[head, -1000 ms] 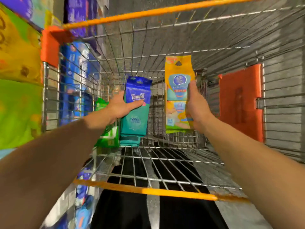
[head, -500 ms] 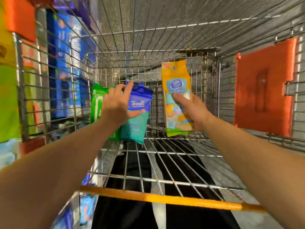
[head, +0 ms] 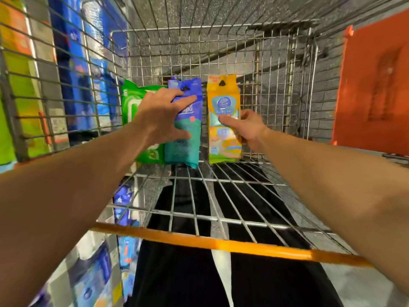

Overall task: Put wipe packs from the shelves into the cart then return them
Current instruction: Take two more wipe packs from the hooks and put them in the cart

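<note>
While upright, wipe packs [head: 184, 122] under hands [head: 161, 114].

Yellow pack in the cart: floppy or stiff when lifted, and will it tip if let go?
The yellow pack probably flexes: soft film pouch, crinkled top. Likely tips if released: it stands tall on a narrow end on the cart wires, steadied by the right hand. Glossy film may be slippery.

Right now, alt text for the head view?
Inside a wire shopping cart, the left hand grips a blue-and-teal wipe pack beside a green wipe pack; the right hand holds an upright yellow wipe pack.
</note>
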